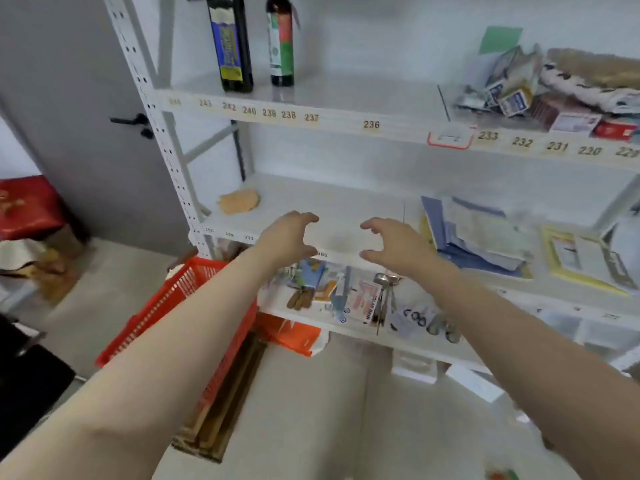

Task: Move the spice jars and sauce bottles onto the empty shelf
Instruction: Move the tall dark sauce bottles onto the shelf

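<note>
Two bare forearms reach forward from the bottom corners toward a white metal shelving unit (pixel 180 188). Both hands hover at the front edge of the middle shelf (pixel 332 209), palms facing each other: the left hand (pixel 287 239) and the right hand (pixel 394 245) have fingers curled and spread, grasping nothing, with a clear gap between them. At 8 o'clock from the left hand, a red plastic mesh basket (pixel 166 306) stands on the pale floor, partly hidden by the left forearm. At 11 o'clock, a crumpled tan cloth (pixel 239 200) lies on the middle shelf. Farther up, at 12 o'clock on the top shelf, stand two dark glass sauce bottles, upright and near each other: one with a blue and yellow label (pixel 232 46), one with a green and red label (pixel 281 46). At 2 o'clock sits a blurred heap of small cartons (pixel 516 88).
</note>
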A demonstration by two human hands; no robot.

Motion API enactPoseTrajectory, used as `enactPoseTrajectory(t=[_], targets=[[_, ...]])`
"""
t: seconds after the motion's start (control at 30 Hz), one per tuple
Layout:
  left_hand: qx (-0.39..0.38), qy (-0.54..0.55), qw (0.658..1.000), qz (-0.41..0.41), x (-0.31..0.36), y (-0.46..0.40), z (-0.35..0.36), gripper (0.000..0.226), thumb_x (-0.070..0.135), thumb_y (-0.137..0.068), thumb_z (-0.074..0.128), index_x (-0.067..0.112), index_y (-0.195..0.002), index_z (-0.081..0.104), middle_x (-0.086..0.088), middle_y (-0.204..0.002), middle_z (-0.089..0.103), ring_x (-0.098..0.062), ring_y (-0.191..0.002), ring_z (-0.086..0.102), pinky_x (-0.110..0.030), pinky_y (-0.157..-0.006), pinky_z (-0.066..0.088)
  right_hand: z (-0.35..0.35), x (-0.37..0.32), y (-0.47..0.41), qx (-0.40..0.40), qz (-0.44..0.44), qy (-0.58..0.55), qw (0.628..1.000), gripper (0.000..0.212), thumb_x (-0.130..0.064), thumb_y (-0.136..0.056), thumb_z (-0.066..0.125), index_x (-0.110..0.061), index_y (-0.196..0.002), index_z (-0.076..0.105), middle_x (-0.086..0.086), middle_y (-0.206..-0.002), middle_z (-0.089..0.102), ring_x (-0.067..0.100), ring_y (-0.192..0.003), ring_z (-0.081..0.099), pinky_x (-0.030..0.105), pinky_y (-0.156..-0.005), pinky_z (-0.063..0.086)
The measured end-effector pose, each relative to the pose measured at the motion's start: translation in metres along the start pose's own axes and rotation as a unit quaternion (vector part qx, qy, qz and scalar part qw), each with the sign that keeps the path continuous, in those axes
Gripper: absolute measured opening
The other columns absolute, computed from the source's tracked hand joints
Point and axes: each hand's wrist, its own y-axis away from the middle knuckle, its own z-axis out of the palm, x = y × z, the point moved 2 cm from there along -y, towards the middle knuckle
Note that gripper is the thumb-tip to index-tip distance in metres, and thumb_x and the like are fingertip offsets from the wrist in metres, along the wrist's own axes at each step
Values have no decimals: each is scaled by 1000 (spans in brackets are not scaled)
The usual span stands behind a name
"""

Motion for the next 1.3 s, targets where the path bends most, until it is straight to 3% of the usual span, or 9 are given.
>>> enactPoseTrajectory(t=[0.3,0.43,0.57,0.73,0.87,1.0,1.1,1.2,1.3], targets=[[168,66,983,-36,-44,-97,-121,63,23,-83,70,19,-139,43,-6,-139,49,-23,-122,50,-26,-93,37,-88,-60,-149,101,-80,-18,991,54,-36,-82,68,-29,-132,50,-1,-129,56,18,-119,53,31,-89,43],[201,67,976,-54,-74,-125,-153,61,22,-82,71,16,-138,45,-6,-135,53,-22,-123,49,-28,-96,38,-99,-89,-207,110,-98,-30,989,55,-36,-81,70,-26,-132,51,2,-127,57,19,-112,55,32,-90,46],[218,88,970,-57,-112,-156,-170,60,24,-82,70,16,-137,46,-7,-133,54,-23,-122,50,-31,-98,40,-94,-116,-261,109,-100,-58,987,58,-37,-81,71,-24,-133,51,4,-128,56,21,-108,57,28,-78,46],[251,195,946,-65,-171,-202,-199,59,27,-84,69,14,-137,44,-7,-137,50,-23,-126,47,-35,-101,40,-87,-150,-328,139,-84,-139,977,61,-36,-80,73,-18,-134,50,4,-127,56,18,-110,56,26,-87,43],[237,228,942,-67,-215,-245,-230,68,33,-84,69,16,-142,37,-7,-141,46,-24,-127,47,-36,-92,46,-81,-171,-378,168,-51,-226,958,62,-34,-79,75,-18,-134,50,7,-126,56,21,-108,57,26,-87,43],[209,249,946,-16,-240,-281,-251,68,36,-86,66,15,-143,35,-8,-143,45,-23,-129,45,-37,-101,42,-75,-182,-416,184,-28,-287,940,67,-32,-79,75,-18,-137,45,10,-132,52,21,-119,54,21,-76,44],[184,292,938,27,-244,-303,-261,66,39,-88,63,14,-143,36,-7,-142,46,-19,-128,46,-31,-97,41,-69,-185,-434,178,-13,-327,928,74,-34,-76,78,-17,-139,43,11,-134,50,21,-121,52,35,-98,46],[164,370,912,64,-238,-324,-271,62,45,-85,63,15,-136,45,-5,-132,56,-14,-118,54,-28,-93,45,-61,-185,-449,156,-2,-355,922,81,-35,-71,82,-17,-139,42,12,-132,51,21,-118,55,36,-102,45],[161,419,890,83,-226,-336,-280,48,38,-90,60,10,-128,50,-1,-113,64,-8,-98,63,-20,-80,48,-51,-187,-458,136,-15,-404,904,78,-28,-70,84,-11,-135,45,15,-123,60,22,-108,62,32,-92,51]])
